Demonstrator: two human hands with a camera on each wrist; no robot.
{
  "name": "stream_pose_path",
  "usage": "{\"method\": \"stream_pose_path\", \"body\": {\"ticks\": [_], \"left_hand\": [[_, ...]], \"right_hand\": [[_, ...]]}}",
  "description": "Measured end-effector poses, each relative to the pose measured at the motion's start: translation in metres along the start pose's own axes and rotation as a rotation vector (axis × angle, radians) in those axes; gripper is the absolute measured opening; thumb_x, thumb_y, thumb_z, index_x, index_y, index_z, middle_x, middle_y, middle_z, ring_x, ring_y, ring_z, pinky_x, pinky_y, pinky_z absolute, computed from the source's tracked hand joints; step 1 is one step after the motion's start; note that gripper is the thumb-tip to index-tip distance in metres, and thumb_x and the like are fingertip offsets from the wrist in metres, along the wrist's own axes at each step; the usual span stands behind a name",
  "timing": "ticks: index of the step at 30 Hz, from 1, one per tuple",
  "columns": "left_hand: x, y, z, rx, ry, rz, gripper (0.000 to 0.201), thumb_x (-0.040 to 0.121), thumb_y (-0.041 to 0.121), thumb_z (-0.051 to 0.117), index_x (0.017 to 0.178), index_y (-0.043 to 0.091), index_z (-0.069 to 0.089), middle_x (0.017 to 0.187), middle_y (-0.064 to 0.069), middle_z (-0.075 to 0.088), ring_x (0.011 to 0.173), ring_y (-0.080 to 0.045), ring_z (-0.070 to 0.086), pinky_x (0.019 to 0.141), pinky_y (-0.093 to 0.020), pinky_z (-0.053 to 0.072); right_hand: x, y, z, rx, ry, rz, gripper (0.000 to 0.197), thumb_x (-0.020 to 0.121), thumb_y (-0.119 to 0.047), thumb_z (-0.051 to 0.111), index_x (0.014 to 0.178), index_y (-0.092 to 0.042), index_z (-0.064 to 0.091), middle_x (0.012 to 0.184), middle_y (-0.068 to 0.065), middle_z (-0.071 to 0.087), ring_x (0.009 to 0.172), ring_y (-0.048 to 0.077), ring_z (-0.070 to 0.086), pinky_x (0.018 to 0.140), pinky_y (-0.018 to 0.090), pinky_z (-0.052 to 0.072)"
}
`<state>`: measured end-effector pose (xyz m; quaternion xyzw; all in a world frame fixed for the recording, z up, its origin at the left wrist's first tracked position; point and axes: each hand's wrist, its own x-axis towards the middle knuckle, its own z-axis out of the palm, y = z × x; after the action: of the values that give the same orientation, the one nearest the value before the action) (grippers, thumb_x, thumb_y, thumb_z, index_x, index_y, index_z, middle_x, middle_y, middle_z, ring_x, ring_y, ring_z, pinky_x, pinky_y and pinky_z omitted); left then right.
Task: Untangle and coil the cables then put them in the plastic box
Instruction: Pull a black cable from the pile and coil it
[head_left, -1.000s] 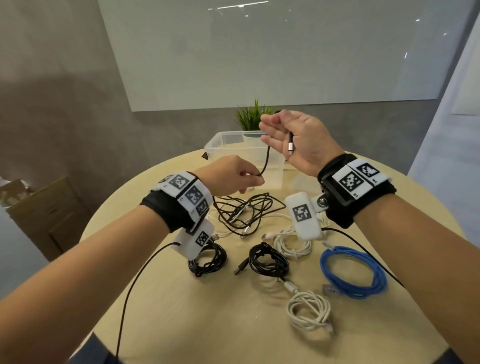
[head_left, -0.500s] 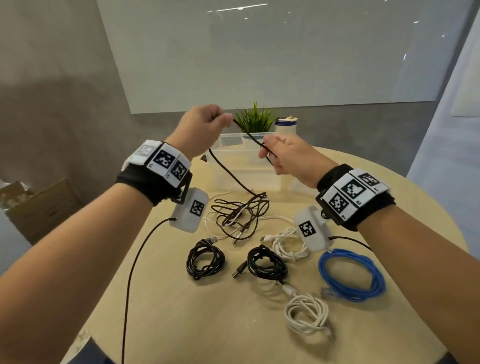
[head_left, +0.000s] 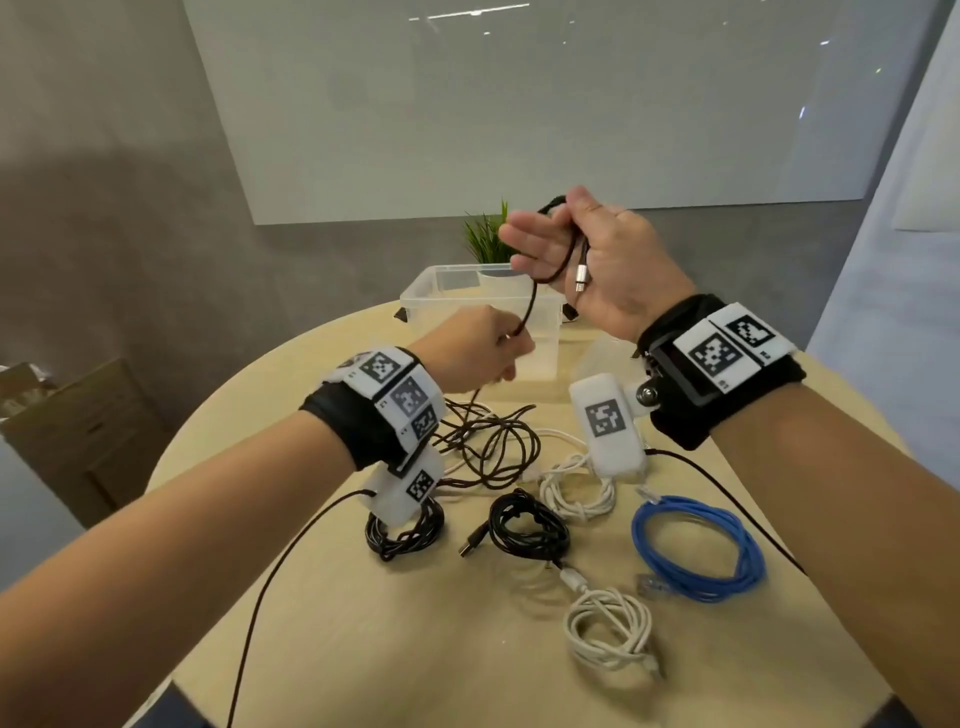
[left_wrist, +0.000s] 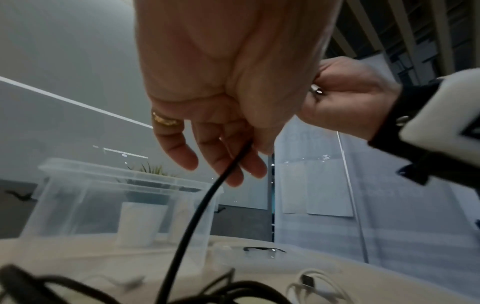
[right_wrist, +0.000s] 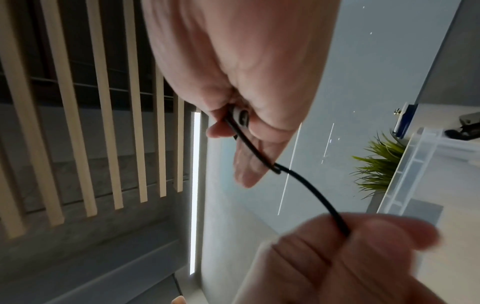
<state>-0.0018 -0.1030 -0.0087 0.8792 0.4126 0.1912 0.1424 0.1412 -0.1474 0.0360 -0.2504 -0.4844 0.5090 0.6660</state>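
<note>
A thin black cable (head_left: 531, 306) runs from my right hand (head_left: 550, 244) down to my left hand (head_left: 511, 345). The right hand is raised above the clear plastic box (head_left: 431, 299). Its thumb pins a loop of the cable and the silver plug (head_left: 581, 275) against the palm. My left hand, lower and in front of the box, pinches the cable (left_wrist: 207, 195) between thumb and fingers. Below it the cable drops into a loose tangle (head_left: 488, 441) of black and white leads on the table. The right wrist view shows the cable (right_wrist: 311, 189) stretched between both hands.
Coiled cables lie on the round wooden table (head_left: 363, 649): two black coils (head_left: 405, 530) (head_left: 530, 525), two white coils (head_left: 576, 493) (head_left: 608, 629) and a blue one (head_left: 696, 545). A small green plant (head_left: 485, 239) stands behind the box. A cardboard box (head_left: 78, 431) sits on the floor at left.
My left hand has dropped from high on the left to just in front of the box, still pinching the cable. My right hand has risen and now holds a loop with the plug.
</note>
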Motion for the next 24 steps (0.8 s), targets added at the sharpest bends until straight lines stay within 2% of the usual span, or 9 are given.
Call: {"method": "stream_pose_path", "body": {"ticks": [5,7,9,10,11,14,16,21,24], "left_hand": [[-0.009,-0.001,0.004,0.059,-0.231,-0.03,0.015,0.094,0.024,0.055,0.09,0.018,0.068,0.076,0.011,0.071,0.069,0.001,0.06,0.066,-0.018,0.043],[-0.014,-0.004,-0.001,0.096,-0.306,-0.034,0.014,0.092,0.025,0.057,0.089,0.019,0.069,0.08,0.011,0.072,0.073,-0.004,0.061,0.072,-0.022,0.046],[-0.017,-0.006,-0.01,0.089,-0.311,-0.038,0.014,0.093,0.026,0.057,0.089,0.02,0.069,0.08,0.011,0.072,0.069,-0.003,0.059,0.071,-0.021,0.046],[-0.017,-0.005,-0.015,0.081,-0.272,-0.038,0.014,0.094,0.027,0.057,0.09,0.019,0.068,0.08,0.012,0.071,0.067,-0.003,0.057,0.069,-0.02,0.045],[-0.016,-0.005,-0.02,0.072,-0.207,-0.037,0.015,0.095,0.027,0.056,0.092,0.018,0.068,0.079,0.012,0.07,0.063,-0.002,0.054,0.066,-0.019,0.045],[-0.011,-0.001,-0.034,0.018,0.041,-0.027,0.014,0.095,0.027,0.056,0.09,0.019,0.066,0.072,0.013,0.065,0.044,0.003,0.046,0.047,-0.009,0.037],[-0.008,0.002,-0.041,-0.036,0.149,-0.009,0.013,0.095,0.025,0.056,0.087,0.019,0.065,0.071,0.013,0.063,0.036,0.005,0.043,0.039,-0.007,0.031],[-0.003,0.005,-0.05,-0.031,0.353,0.02,0.019,0.094,0.028,0.058,0.077,0.023,0.062,0.066,0.011,0.057,0.042,0.002,0.043,0.04,-0.007,0.031],[-0.002,0.002,-0.045,0.073,0.358,0.046,0.018,0.095,0.031,0.057,0.085,0.019,0.066,0.074,0.007,0.06,0.057,-0.001,0.047,0.052,-0.01,0.035]], "right_hand": [[0.006,0.003,-0.01,-0.271,0.114,-0.08,0.031,0.104,-0.02,0.037,0.082,-0.009,0.055,0.126,0.019,0.06,0.124,0.027,0.055,0.107,0.038,0.042],[0.006,0.007,-0.016,-0.573,0.144,-0.154,0.031,0.103,-0.019,0.041,0.08,-0.011,0.06,0.117,0.019,0.065,0.114,0.022,0.06,0.106,0.038,0.041],[0.003,0.01,-0.021,-0.876,0.132,-0.177,0.031,0.102,-0.021,0.044,0.084,-0.01,0.066,0.081,-0.007,0.069,0.081,-0.001,0.062,0.09,0.031,0.048],[0.001,0.013,-0.024,-0.995,0.104,-0.162,0.03,0.102,-0.023,0.045,0.087,-0.01,0.067,0.067,-0.012,0.062,0.068,-0.004,0.055,0.077,0.026,0.047],[0.0,0.016,-0.026,-1.09,0.072,-0.136,0.03,0.102,-0.024,0.045,0.089,-0.01,0.068,0.066,-0.009,0.06,0.067,0.0,0.053,0.071,0.023,0.043],[-0.002,0.023,-0.029,-1.21,-0.013,-0.032,0.028,0.103,-0.023,0.042,0.091,-0.013,0.065,0.087,0.002,0.068,0.076,0.004,0.059,0.072,0.02,0.043],[-0.005,0.026,-0.025,-1.169,-0.045,0.027,0.029,0.104,-0.023,0.039,0.089,-0.013,0.061,0.073,0.0,0.068,0.061,-0.002,0.06,0.068,0.02,0.043],[-0.007,0.026,-0.019,-0.907,-0.092,0.152,0.039,0.105,-0.034,0.034,0.083,-0.013,0.058,0.055,-0.004,0.041,0.048,0.009,0.038,0.058,0.026,0.038],[-0.009,0.024,-0.017,-0.978,-0.167,0.19,0.042,0.101,-0.043,0.04,0.071,-0.016,0.054,0.053,-0.001,0.038,0.048,0.012,0.034,0.055,0.028,0.036]]}}
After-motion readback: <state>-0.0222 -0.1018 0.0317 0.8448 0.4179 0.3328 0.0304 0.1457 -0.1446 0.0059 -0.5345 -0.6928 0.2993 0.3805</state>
